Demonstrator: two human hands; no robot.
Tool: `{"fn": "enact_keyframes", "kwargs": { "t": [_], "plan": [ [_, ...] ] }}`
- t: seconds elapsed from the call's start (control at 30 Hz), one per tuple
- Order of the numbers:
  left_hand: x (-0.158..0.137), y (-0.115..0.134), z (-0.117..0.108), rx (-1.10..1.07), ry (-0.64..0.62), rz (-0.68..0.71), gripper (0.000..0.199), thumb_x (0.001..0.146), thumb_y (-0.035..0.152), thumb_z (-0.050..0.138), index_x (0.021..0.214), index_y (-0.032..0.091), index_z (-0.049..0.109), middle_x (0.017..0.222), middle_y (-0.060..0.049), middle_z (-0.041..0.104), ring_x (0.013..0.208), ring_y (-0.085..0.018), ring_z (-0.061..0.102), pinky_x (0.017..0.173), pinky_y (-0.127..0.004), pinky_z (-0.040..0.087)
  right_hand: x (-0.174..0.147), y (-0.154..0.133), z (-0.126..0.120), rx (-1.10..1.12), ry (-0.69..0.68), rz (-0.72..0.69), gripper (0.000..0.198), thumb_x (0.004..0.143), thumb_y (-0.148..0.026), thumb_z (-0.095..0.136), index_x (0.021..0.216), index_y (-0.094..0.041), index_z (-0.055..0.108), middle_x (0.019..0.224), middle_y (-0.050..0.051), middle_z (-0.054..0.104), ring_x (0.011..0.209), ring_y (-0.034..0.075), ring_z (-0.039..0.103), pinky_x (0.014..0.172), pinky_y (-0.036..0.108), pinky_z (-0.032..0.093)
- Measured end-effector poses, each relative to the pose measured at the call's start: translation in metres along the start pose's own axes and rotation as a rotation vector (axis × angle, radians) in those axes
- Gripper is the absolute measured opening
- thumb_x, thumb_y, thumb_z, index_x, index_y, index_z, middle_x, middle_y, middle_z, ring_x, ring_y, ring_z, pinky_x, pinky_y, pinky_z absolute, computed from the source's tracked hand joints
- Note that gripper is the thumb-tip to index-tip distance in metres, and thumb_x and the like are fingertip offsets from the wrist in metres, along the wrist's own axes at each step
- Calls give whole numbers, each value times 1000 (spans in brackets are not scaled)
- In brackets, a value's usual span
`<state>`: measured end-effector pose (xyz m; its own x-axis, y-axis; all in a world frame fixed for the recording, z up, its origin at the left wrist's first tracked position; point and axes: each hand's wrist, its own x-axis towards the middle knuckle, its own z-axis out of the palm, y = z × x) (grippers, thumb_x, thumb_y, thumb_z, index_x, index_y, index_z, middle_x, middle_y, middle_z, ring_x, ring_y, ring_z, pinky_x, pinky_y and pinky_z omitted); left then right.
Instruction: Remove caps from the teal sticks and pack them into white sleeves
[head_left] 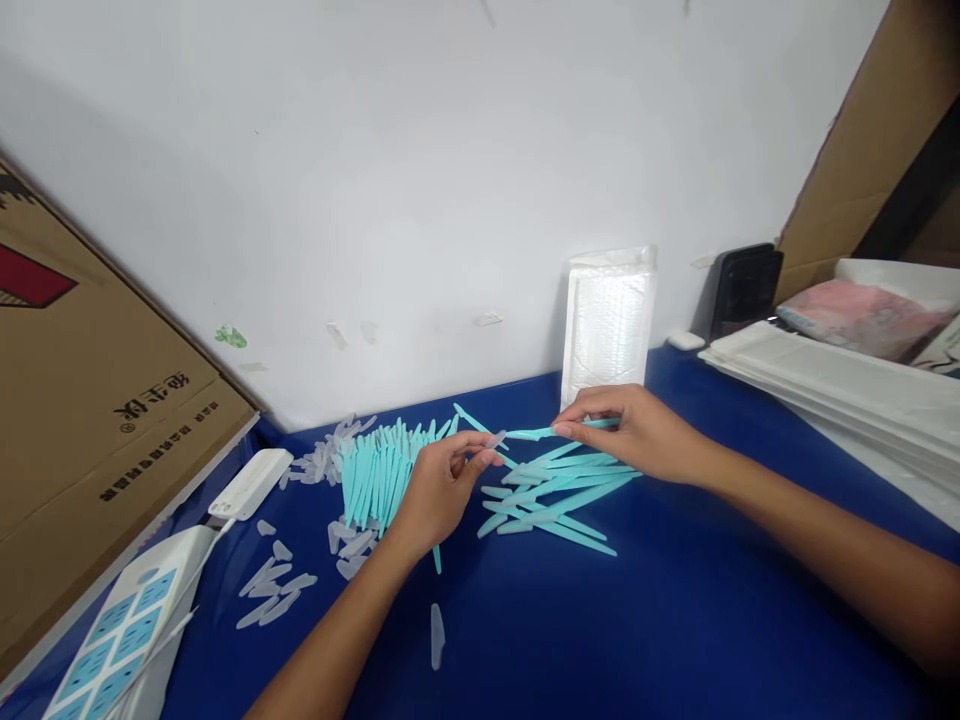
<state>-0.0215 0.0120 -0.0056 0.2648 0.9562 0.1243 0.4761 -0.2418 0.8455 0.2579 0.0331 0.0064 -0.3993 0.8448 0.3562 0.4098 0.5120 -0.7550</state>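
Note:
Between finger and thumb, my left hand (441,480) pinches a small translucent blade cap (496,439). My right hand (626,430) grips a turquoise eyebrow razor (529,434) by its handle, the blade end pointing left toward the cap. The razor's tip is close to the cap; whether they touch I cannot tell. Beneath my right hand lies a loose pile of turquoise razors (559,500), several with caps on their ends. Left of my left hand is a dense row of turquoise razors (375,475), partly hidden by that hand.
Loose translucent caps (274,590) lie scattered at the left, and a single cap (437,637) near the front. A power strip (120,630) and white adapter (251,483) sit beside a cardboard box (97,400). A bubble mailer (609,325) leans on the wall; white mailers (840,390) are stacked right.

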Motion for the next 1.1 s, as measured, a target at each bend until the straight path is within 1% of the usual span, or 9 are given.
{"fn": "enact_keyframes", "kwargs": {
  "t": [0.13, 0.27, 0.37, 0.53, 0.7, 0.83, 1.0, 1.03, 1.1],
  "plan": [
    [0, -3, -1, 65, 2, -2, 39, 97, 49, 61, 114, 18, 78, 88, -5, 79, 53, -10, 38, 51, -24, 28, 0, -1, -2, -5, 17, -1, 33, 93, -54, 68, 95, -26, 84, 94, 7, 79, 84, 22, 70, 62, 30, 49],
    [0, -3, -1, 39, -2, 13, 38, 96, 48, 62, 114, 19, 79, 88, -4, 79, 53, -10, 36, 50, -24, 28, 0, -1, 0, 10, -18, -15, 31, 93, -53, 69, 94, -26, 84, 93, 7, 78, 83, 21, 69, 61, 30, 49],
    [-1, -1, 1, 22, 6, 17, 38, 96, 48, 63, 114, 19, 80, 87, -5, 80, 52, -10, 39, 50, -24, 31, -1, -3, 2, 10, -32, -39, 29, 94, -51, 69, 95, -26, 84, 89, 6, 77, 79, 20, 68, 59, 30, 48],
    [-2, -2, 4, 0, 26, 41, 42, 94, 50, 65, 114, 17, 81, 85, -7, 80, 56, -13, 52, 51, -25, 38, -2, -7, 0, 2, -16, -50, 27, 94, -49, 70, 96, -26, 84, 91, 6, 78, 80, 20, 68, 59, 29, 48],
    [-1, -2, 2, -14, 39, 38, 39, 95, 49, 65, 114, 18, 81, 87, -7, 81, 55, -13, 52, 51, -25, 38, -2, -5, -4, -20, -41, -39, 26, 94, -48, 70, 96, -26, 84, 91, 6, 78, 81, 20, 70, 60, 29, 50],
    [-2, -2, 4, -29, 17, 20, 37, 94, 48, 68, 110, 18, 82, 86, -6, 81, 55, -13, 54, 53, -25, 40, -3, -3, 2, -30, -83, -55, 24, 96, -46, 69, 99, -27, 84, 91, 5, 76, 81, 19, 69, 60, 29, 50],
    [-6, -3, 13, -126, -2, 30, 36, 92, 47, 70, 110, 18, 83, 93, -8, 81, 79, -21, 71, 70, -29, 52, -7, -5, 15, -31, -87, -112, 25, 99, -43, 65, 100, -26, 83, 88, 4, 72, 75, 16, 64, 60, 28, 47],
    [-6, -2, 15, -133, 3, 31, 36, 92, 47, 70, 110, 18, 83, 92, -8, 81, 79, -21, 70, 69, -29, 52, -8, -6, 17, -41, -76, -123, 25, 100, -43, 64, 99, -26, 83, 87, 4, 72, 74, 16, 63, 60, 28, 46],
    [-6, -1, 17, -90, 44, 38, 36, 92, 49, 70, 107, 19, 83, 81, -5, 77, 66, -17, 64, 61, -27, 47, -8, -7, 17, -59, -57, -130, 25, 100, -42, 64, 98, -26, 83, 85, 3, 72, 72, 16, 63, 60, 29, 45]
  ]
}}
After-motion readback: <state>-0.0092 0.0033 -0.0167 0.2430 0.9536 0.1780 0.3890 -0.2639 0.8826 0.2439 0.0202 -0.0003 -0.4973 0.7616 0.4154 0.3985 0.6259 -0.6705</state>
